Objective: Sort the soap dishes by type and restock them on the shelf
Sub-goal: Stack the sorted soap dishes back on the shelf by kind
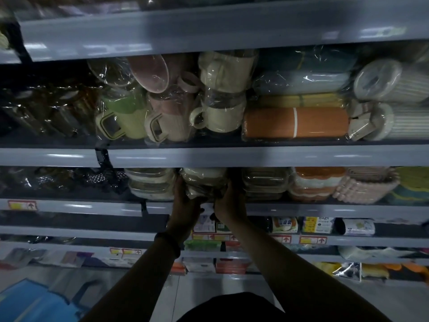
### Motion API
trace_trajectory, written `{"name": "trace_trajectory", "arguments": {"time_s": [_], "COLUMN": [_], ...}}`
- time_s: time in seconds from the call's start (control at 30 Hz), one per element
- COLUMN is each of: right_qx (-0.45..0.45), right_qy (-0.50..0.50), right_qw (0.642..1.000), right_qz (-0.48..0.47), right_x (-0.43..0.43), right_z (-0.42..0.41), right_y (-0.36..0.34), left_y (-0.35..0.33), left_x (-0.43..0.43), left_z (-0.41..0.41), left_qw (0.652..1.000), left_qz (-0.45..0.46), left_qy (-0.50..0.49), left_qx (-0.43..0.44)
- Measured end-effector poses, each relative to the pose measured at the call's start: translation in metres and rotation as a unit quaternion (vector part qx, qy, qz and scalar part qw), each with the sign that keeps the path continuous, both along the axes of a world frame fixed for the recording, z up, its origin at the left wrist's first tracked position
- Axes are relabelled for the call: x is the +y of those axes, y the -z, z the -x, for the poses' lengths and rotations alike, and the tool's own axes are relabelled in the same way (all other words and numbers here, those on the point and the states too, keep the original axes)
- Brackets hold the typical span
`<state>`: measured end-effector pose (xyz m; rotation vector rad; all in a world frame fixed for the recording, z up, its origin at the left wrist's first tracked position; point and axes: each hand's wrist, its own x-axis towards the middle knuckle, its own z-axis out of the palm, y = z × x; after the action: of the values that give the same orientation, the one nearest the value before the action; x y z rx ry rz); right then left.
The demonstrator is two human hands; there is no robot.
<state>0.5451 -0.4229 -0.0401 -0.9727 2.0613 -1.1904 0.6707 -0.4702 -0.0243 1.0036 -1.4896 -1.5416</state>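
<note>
both hands are up at the shelf [301,209], clasping 1 plastic-wrapped pack of soap dishes [204,182] between them. the left hand [185,205] holds the pack's left side and lower edge, fingers curled against the wrap; the right hand [229,205] does the same on the right side. the light is dim, so the exact lie of each fingertip is hard to read, but both hands plainly grip the pack and nothing else.

the pack sits at the front lip of the shelf, in a slot between 2 similar pale stacks: the left stack [151,183] just beside it and the right stack [264,182] a little apart. further right lie orange-and-white scalloped dishes [315,182] and pink ridged dishes [364,187], so the row looks grouped by type. wrapped mugs [216,112] fill the shelf above.

the step in hand looks like restocking: seating this pack among its own kind. whether it is fully resting on the shelf board or partly carried, i cannot tell. the next move likely calls for a level push straight back, keeping the slippery wrap from snagging the neighbours or tipping the pack off the lip, then letting go once it sits flat.
</note>
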Motion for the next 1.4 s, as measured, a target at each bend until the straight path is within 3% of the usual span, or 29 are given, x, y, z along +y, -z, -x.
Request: {"name": "trace_trajectory", "arguments": {"time_s": [0.23,0.43,0.6,0.83,0.97,1.17,1.4], "right_qx": [0.008,0.003,-0.024,-0.041,-0.031,0.013,0.023], "right_qy": [0.005,0.032,0.004,-0.018,-0.029,-0.020,-0.035], "right_qw": [1.000,0.999,1.000,0.999,0.999,0.997,0.995], "right_qz": [-0.022,0.011,0.014,-0.022,0.016,0.068,0.087], "right_x": [-0.006,-0.004,0.001,-0.004,0.006,0.012,0.019], "right_z": [0.003,-0.001,-0.003,0.009,0.006,0.006,0.000], "right_y": [0.004,0.007,0.003,-0.004,-0.010,-0.011,-0.010], "left_y": [0.018,0.010,0.007,0.014,0.020,0.013,0.011], "left_x": [0.020,0.013,0.007,0.014,0.005,0.008,-0.008], "left_z": [-0.002,-0.002,0.002,-0.002,-0.006,0.000,0.002], "left_qw": [0.999,0.999,0.996,0.994,0.993,0.998,0.994], "left_qz": [0.023,0.021,0.065,0.056,0.035,0.051,0.079], "left_qy": [-0.041,-0.046,-0.043,-0.048,-0.061,-0.020,-0.035], "left_qx": [-0.028,-0.020,-0.043,-0.076,-0.093,-0.042,-0.067]}}
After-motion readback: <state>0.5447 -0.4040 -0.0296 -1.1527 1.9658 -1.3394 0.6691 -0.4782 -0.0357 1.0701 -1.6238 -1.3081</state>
